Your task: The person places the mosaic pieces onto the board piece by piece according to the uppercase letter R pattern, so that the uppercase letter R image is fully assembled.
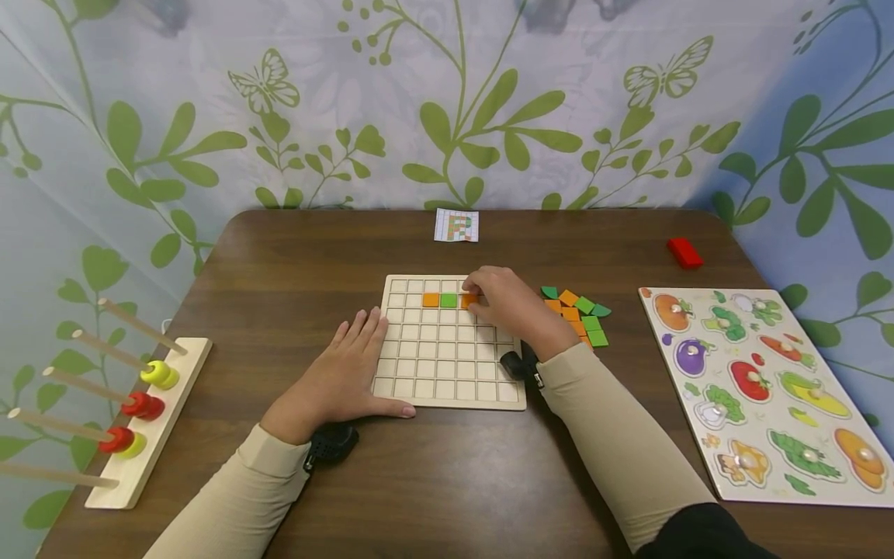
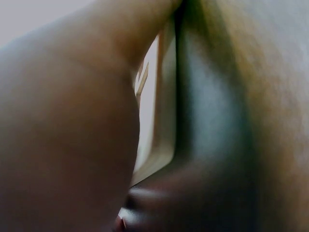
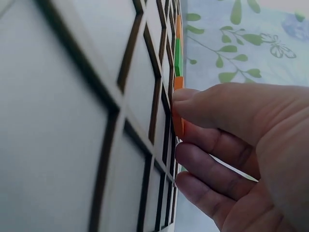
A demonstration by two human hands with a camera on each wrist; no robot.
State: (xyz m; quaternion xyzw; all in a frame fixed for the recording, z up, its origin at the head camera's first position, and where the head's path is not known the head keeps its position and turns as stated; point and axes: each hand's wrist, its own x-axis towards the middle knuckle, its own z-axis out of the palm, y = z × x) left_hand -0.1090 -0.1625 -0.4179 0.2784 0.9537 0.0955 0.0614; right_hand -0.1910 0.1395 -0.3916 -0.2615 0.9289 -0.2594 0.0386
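Note:
A pale wooden grid board (image 1: 447,369) lies on the table in the head view. My left hand (image 1: 349,369) rests flat at its left edge, fingers straight and thumb along the near left corner. Between the thumb and forefinger of my right hand (image 1: 517,310) is a square orange tile (image 3: 179,83), pinched at the board's second row from the far side. Left of it in the same row sit a green tile (image 1: 448,300) and another orange tile (image 1: 431,300). Mostly the blurred hand fills the left wrist view, with the board's edge (image 2: 165,111) beside it.
Loose orange and green tiles (image 1: 595,338) lie right of the board, partly behind the right wrist. A small pattern card (image 1: 457,225) is at the table's back. Around stand a peg rack (image 1: 157,419), a vegetable puzzle (image 1: 712,349) and a red block (image 1: 685,253).

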